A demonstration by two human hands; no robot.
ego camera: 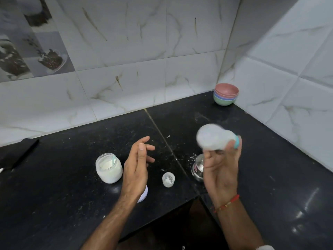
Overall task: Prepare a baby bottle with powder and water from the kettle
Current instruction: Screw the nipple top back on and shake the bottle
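Right hand [222,170] gripping blurred bottle [214,137], fingers wrapped round it; no readable writing. Left hand [137,166] empty, fingers spread, near powder jar [109,167]. Kettle [198,167] half hidden.

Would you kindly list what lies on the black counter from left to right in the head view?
Dark flat object at the left edge → open glass jar of white powder → small clear cap → shiny steel kettle → stack of pink, blue and green bowls.

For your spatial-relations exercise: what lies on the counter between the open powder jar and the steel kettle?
In the head view, a small clear cap stands between the powder jar and the kettle; the left hand hovers there too.
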